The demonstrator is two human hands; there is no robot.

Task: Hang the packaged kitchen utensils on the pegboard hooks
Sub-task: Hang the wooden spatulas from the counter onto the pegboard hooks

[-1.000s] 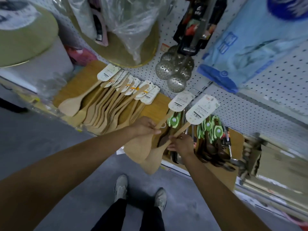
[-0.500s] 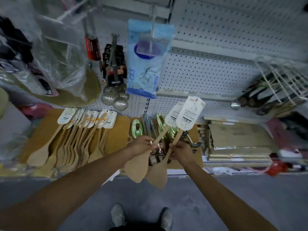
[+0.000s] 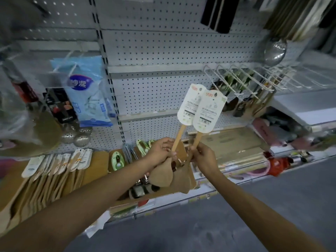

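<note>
Head view: we noted left hand (image 3: 161, 151) and right hand (image 3: 204, 158) each clamped on wooden spatula (image 3: 183, 128), raised from shelf stock toward pegboard hooks (image 3: 241, 77); hanging pending.

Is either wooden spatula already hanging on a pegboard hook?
No. The left hand and right hand each grip one carded wooden spatula by its handle, label cards short of the hooks.

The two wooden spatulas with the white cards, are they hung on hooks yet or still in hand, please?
Still in hand. The left hand and right hand each grip one spatula handle, cards up, clear of the hooks.
</note>
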